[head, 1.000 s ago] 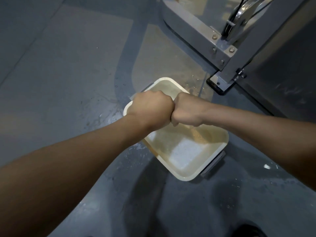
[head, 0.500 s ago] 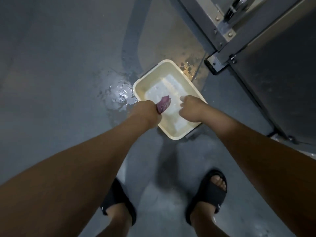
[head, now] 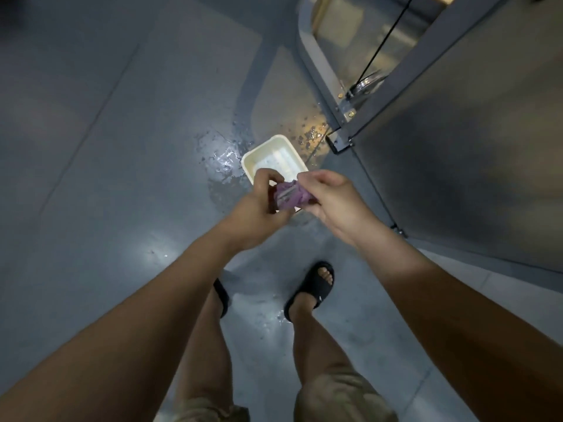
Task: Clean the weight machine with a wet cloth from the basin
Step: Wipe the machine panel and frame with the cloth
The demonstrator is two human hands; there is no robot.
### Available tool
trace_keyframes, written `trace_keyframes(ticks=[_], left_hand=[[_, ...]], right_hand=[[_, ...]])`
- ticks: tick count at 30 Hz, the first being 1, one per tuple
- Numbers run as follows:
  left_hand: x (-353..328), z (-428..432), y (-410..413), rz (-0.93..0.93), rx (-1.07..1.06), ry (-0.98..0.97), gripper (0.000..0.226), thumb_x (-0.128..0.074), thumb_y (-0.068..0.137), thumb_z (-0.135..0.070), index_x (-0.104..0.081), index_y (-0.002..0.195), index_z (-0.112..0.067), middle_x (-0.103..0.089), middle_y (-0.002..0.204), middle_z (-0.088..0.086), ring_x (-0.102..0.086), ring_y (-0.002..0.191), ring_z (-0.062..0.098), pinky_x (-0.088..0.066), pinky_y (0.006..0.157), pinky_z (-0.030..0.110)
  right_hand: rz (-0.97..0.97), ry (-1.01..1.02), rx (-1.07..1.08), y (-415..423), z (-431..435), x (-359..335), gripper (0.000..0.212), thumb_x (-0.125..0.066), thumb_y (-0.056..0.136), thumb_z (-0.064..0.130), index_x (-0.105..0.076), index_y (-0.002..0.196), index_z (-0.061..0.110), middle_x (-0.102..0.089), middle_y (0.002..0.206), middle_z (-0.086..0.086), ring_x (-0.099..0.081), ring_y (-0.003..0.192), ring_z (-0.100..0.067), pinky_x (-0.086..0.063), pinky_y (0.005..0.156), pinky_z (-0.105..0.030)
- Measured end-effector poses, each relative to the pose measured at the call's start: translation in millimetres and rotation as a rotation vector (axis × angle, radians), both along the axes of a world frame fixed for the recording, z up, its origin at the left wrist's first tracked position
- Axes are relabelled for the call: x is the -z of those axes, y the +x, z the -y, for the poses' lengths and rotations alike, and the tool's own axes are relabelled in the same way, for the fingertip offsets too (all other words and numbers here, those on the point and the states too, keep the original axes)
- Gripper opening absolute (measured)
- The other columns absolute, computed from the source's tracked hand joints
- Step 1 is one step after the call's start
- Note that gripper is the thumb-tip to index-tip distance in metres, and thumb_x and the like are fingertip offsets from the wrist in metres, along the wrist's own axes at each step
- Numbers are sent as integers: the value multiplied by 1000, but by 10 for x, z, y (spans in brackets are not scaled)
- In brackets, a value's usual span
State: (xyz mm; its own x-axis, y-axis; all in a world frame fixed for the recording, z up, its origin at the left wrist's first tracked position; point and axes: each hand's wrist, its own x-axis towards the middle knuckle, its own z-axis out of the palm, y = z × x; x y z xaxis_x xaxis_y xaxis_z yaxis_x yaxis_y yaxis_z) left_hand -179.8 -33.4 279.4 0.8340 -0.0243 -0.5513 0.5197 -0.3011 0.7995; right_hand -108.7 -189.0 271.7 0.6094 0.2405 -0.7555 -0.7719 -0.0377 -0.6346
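Cloth (head: 291, 196) now higher, long axis left-right

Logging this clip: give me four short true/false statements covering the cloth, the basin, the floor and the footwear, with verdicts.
1. The left hand and right hand both grip the purple cloth. True.
2. The purple cloth lies inside the basin. False: the hands hold it up, over the basin's near end.
3. Water is splashed on the floor left of the basin. True.
4. The person is barefoot. False: black sandals are on both feet.
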Motion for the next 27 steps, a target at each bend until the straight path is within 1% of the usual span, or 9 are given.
trace_keyframes(ticks=[3, 6, 9, 12, 15, 17, 20, 23, 27], left_hand=[[-501, 84, -157, 48, -231, -159, 29, -70, 97, -14, -50, 117, -21, -69, 92, -3, -64, 71, 16, -58, 73, 37], [-889, 259, -357, 58, -453, -324, 18, -61, 101, -6, -58, 118, -8, -72, 90, -1, -68, 75, 17, -58, 72, 32], [-1137, 485, -576, 33, -635, -418, 13, -52, 106, -11, -60, 117, -9, -73, 90, 0, -70, 80, 18, -60, 69, 31], [-1329, 738, -744, -2, -758, -583, 19, -55, 106, -22, -59, 122, -13, -71, 101, 6, -69, 85, 22, -60, 78, 38], [-1388, 967, -997, 48, -759, -500, 25, -62, 101, -9, -57, 124, -16, -68, 102, 7, -68, 78, 19, -60, 74, 38], [-1403, 1062, -1197, 45, -763, -443, 34, -58, 100, 2, -56, 128, -16, -61, 93, 10, -64, 79, 21, -61, 72, 37], [-1492, 1157, -1623, 39, -891, -464, 28, -53, 99, 8, -65, 113, -13, -54, 80, 4, -59, 77, 19, -61, 78, 37], [-1678, 1352, -1958, 67, -737, -478, 34, -52, 91, 7, -72, 103, -17, -65, 89, 1, -61, 87, 20, -54, 83, 37], [-1883, 1815, -2062, 29, -304, -390, 33, -66, 81, -28, -75, 113, -23, -75, 109, 1, -68, 103, 18, -51, 90, 33]], right_hand=[[-15, 125, -9, -74, 171, -542, 10, -60, 99, -4, -66, 105, 1, -70, 89, -15, -71, 70, -15, -62, 73, -27], [42, 161, -135, -179, 354, -871, 18, -60, 97, -7, -69, 108, 4, -74, 95, -13, -73, 77, -20, -63, 77, -29], [256, 16, -325, -343, 491, -1094, 16, -68, 95, 1, -74, 97, 15, -77, 89, -3, -72, 80, -15, -60, 86, -34], [458, -99, -404, -602, 620, -1288, 11, -73, 93, 10, -75, 94, 21, -72, 85, 4, -66, 78, -8, -55, 80, -30], [472, -51, -244, -900, 796, -1437, 4, -69, 95, 24, -72, 94, 23, -75, 97, -7, -72, 92, -27, -58, 91, -45], [394, 50, -22, -1059, 987, -1567, 10, -56, 105, 20, -62, 103, 13, -72, 111, -21, -69, 103, -39, -55, 98, -57], [302, 158, 150, -1319, 1300, -1852, 10, -41, 111, 12, -51, 110, 9, -71, 109, -17, -71, 94, -34, -60, 91, -52], [254, 186, 208, -1638, 1628, -2120, 10, -42, 111, 17, -50, 106, 14, -70, 99, -13, -72, 87, -29, -58, 88, -52], [231, 228, 237, -1978, 2113, -2277, 13, -41, 112, 20, -49, 102, 15, -74, 97, -14, -74, 85, -30, -60, 81, -51]])
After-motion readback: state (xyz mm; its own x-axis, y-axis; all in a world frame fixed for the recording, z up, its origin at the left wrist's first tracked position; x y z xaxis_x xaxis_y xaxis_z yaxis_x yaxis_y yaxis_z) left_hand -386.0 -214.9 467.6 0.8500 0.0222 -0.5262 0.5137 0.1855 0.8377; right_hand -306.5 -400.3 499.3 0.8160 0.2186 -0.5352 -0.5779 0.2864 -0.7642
